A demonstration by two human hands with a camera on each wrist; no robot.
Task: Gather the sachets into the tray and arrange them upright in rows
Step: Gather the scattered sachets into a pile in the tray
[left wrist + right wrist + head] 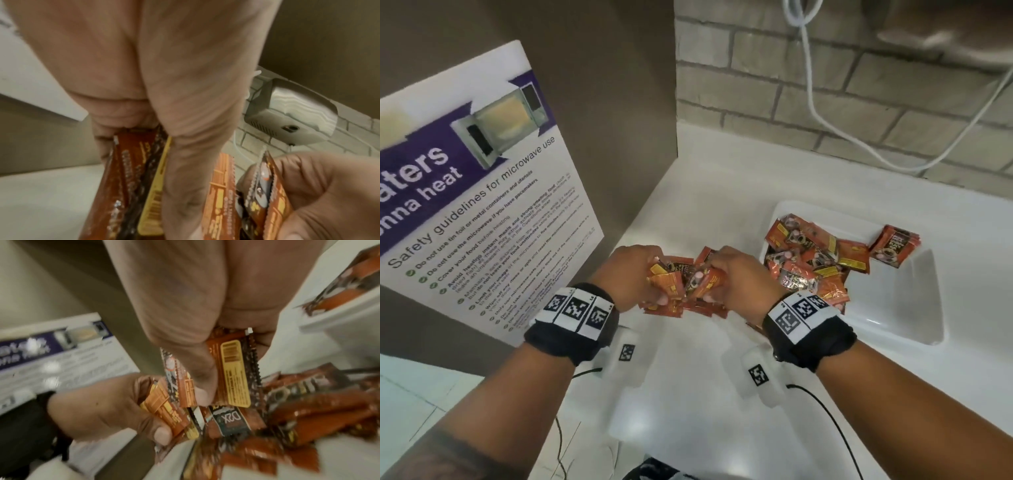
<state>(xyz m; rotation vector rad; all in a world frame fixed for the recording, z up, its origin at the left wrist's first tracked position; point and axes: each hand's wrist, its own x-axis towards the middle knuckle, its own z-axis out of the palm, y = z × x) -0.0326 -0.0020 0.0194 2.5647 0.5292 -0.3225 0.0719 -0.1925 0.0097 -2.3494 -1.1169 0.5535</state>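
Note:
Orange and brown sachets [681, 284] lie in a loose pile on the white counter, left of the white tray [907, 329]. My left hand [633, 274] grips a bunch of sachets [131, 186] from that pile. My right hand [739, 274] grips another bunch [234, 369] beside it, thumbs nearly touching. More sachets [808, 260] lie jumbled flat in the tray's left part, and a small stack [893, 250] leans on its far rim. Loose sachets [308, 415] spread under both hands.
A microwave safety poster [482, 192] leans against the brown panel on the left. A brick wall with a white cable [825, 113] stands behind the counter. A steel wall-mounted unit [292, 113] hangs above. The tray's right part is bare.

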